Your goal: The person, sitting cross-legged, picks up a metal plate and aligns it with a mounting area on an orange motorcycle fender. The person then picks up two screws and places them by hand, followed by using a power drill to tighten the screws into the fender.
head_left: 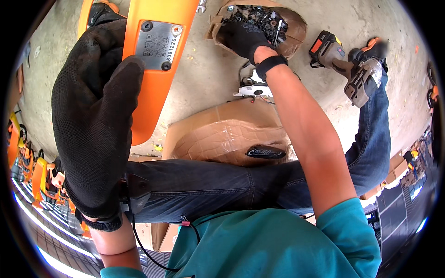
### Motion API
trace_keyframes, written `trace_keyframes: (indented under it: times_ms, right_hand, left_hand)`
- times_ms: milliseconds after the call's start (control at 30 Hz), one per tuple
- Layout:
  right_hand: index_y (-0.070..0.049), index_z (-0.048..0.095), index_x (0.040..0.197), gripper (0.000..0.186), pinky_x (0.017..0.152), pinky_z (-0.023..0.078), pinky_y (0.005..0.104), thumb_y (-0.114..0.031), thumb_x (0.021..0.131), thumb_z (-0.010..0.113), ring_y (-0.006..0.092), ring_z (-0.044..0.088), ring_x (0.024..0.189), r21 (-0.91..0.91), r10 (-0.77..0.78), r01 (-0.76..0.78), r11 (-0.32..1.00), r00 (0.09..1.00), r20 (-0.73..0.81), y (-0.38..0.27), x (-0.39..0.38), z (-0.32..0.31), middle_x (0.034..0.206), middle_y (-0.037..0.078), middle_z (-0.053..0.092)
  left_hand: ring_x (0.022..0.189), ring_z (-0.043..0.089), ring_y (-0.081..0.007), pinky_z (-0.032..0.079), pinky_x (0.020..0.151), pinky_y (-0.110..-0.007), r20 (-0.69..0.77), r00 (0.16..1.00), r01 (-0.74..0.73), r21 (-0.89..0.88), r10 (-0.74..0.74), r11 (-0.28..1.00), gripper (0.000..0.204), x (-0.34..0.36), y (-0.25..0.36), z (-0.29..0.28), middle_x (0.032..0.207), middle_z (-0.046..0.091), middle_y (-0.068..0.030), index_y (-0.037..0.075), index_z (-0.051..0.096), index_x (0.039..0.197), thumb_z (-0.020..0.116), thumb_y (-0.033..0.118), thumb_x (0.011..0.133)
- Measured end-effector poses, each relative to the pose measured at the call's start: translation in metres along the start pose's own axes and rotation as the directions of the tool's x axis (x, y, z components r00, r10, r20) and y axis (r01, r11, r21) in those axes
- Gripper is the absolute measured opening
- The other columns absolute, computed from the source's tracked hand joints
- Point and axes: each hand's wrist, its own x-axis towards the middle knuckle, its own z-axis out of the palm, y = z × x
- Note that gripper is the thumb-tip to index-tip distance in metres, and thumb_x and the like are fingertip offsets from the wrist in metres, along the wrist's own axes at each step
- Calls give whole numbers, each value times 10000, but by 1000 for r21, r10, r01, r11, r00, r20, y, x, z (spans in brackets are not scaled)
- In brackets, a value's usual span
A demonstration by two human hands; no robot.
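My left hand (95, 106), in a black work glove, is closed on the edge of a long orange part (150, 102), its thumb lying across the front. A silver metal plate (155, 45) with a square code is fixed to that part, dark screws showing at some corners and a shiny one at another. My right hand (243, 39), also gloved in black, reaches into an open cardboard box (296, 28) full of small dark hardware (259, 16), seemingly screws and bolts. Its fingers are hidden among the pieces.
A cordless power tool (331, 53) lies near my right foot. A white device with wires (255, 88) sits below the hardware box. Nearer my legs is a taped cardboard box (222, 132) with a dark oval piece (265, 151). A wrench end (201, 6) shows at the top.
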Motion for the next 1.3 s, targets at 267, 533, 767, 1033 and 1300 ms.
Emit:
trace_keyframes:
  times_ms: [267, 533, 767, 1033, 1300]
  right_hand:
    - [-145, 710, 988, 228, 829, 521, 448, -293, 895, 563, 357, 655, 923, -16, 23, -24, 1000, 995, -99, 63, -22, -24, 958, 139, 701]
    - [-144, 713, 972, 220, 811, 523, 444, -279, 881, 566, 366, 654, 914, 17, -34, 40, 999, 963, -268, 50, -22, -20, 973, 138, 698]
    - [-148, 723, 1006, 233, 833, 519, 476, -277, 890, 568, 374, 662, 956, -139, 85, -101, 985, 990, -115, 15, -16, -8, 1008, 152, 704]
    - [-89, 724, 965, 230, 781, 553, 462, -252, 876, 589, 360, 688, 896, -277, 20, -71, 958, 983, -184, 7, 0, -1, 933, 167, 713]
    - [-85, 753, 874, 135, 748, 576, 422, -127, 808, 643, 330, 716, 871, -376, -100, 3, 927, 966, -240, -3, 0, 3, 907, 156, 730]
  left_hand:
    - [965, 646, -176, 481, 926, -307, -19, 1000, -2, -52, 1, 999, 384, -3, 3, 1, 1084, 683, -145, -22, 543, 1323, 567, 123, 968]
    - [974, 652, -181, 480, 935, -318, -72, 997, 21, -60, -26, 998, 393, -7, -1, 2, 1103, 685, -158, -14, 543, 1331, 571, 150, 976]
    - [986, 649, -179, 477, 941, -320, -60, 997, 36, -80, -41, 996, 397, -8, -2, 3, 1111, 687, -152, -11, 542, 1337, 571, 155, 977]
    - [995, 635, -165, 464, 950, -292, -21, 1000, -17, -98, 15, 995, 368, -5, 3, 0, 1101, 685, -131, -26, 555, 1312, 579, 104, 969]
    - [969, 632, -152, 469, 931, -280, -14, 1000, 2, -120, -4, 993, 344, -4, 3, -2, 1075, 691, -112, -33, 564, 1286, 573, 88, 964]
